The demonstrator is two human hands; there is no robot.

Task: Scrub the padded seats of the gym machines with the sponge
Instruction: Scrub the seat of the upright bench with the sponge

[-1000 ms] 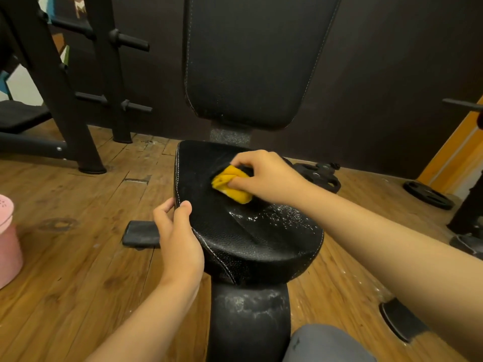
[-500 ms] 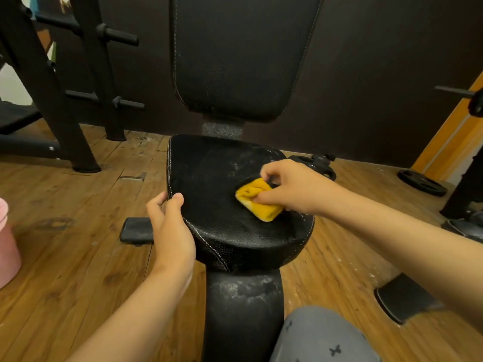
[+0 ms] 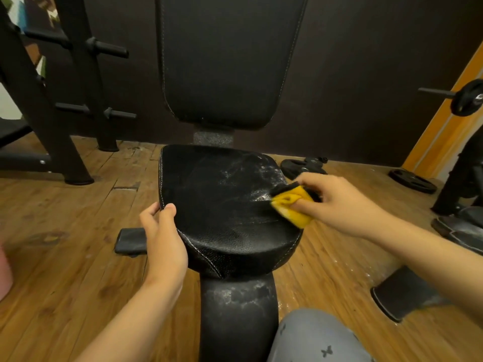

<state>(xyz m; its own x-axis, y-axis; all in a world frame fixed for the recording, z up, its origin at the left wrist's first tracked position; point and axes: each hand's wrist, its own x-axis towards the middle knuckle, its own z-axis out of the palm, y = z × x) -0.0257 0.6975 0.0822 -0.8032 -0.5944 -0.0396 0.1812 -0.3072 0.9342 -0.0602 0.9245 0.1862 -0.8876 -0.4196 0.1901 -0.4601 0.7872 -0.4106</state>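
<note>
Holding a squashed yellow sponge (image 3: 292, 209) with a dark scratchy side, the right hand (image 3: 337, 202) pinches it between thumb and fingers. The sponge touches the right edge of the black padded leather seat (image 3: 224, 199), about halfway between the seat's front and back. White speckly marks show on the seat just beside the sponge and behind it.

The left hand (image 3: 164, 239) grips the seat's left front edge, with the thumb on top and the fingers curled round the side. The two hands are well apart, one on each side of the seat.

Behind the seat stands a tall black padded backrest (image 3: 227, 61). Under the seat's front is a thick black post (image 3: 237, 317) with white marks on it. Near that post, to the right, is a knee in grey cloth (image 3: 313, 338) with little dark butterflies.

Left of the seat, a short black foot bar (image 3: 129, 241) sticks out, partly hidden by the left hand. Far to the left of the seat is a black metal rack (image 3: 65, 100) with pegs. Right of the seat and behind it, black round weight plates (image 3: 303, 165) lie on the brown wooden floor (image 3: 65, 257).
</note>
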